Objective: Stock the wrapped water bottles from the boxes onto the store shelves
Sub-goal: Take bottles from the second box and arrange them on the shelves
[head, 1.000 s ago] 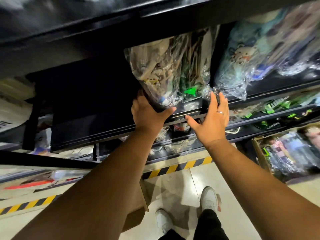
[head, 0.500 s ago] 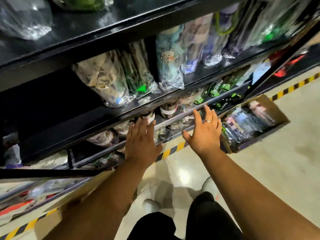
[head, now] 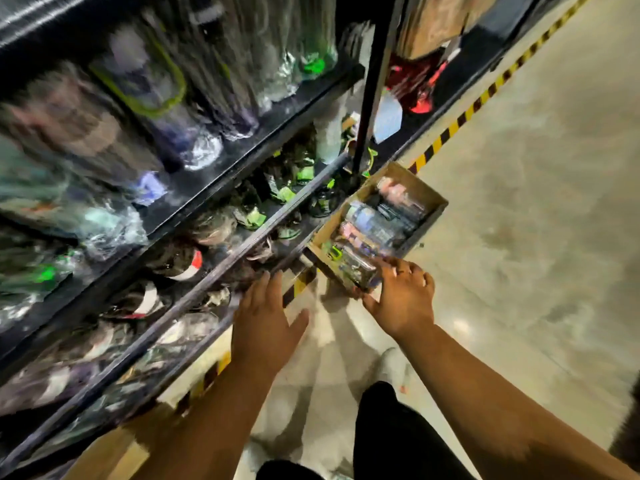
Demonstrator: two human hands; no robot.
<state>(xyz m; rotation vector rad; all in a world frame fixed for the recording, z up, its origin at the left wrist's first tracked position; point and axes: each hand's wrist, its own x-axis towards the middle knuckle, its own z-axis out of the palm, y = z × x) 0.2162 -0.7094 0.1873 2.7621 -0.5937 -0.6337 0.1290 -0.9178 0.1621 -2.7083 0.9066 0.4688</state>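
Observation:
An open cardboard box (head: 420,194) on the floor beside the shelving holds several plastic-wrapped water bottles (head: 375,228). My right hand (head: 403,297) hovers at the box's near corner, fingers loosely spread over the nearest wrapped bottle (head: 356,270); whether it touches is blurred. My left hand (head: 266,323) is flat and empty in front of the lower shelf rail. Black shelves (head: 242,161) on the left carry several wrapped bottles (head: 152,88), blurred by motion.
Yellow-and-black hazard tape (head: 450,128) runs along the shelf base. A second cardboard box (head: 117,452) sits at the lower left. Polished concrete floor (head: 536,220) stretches to the right. A black upright post (head: 372,81) divides the shelf bays. My shoe (head: 393,367) is below my hands.
Both hands left the shelved bottles and dropped down. The view swung right and downward, bringing the box of bottles under my right hand.

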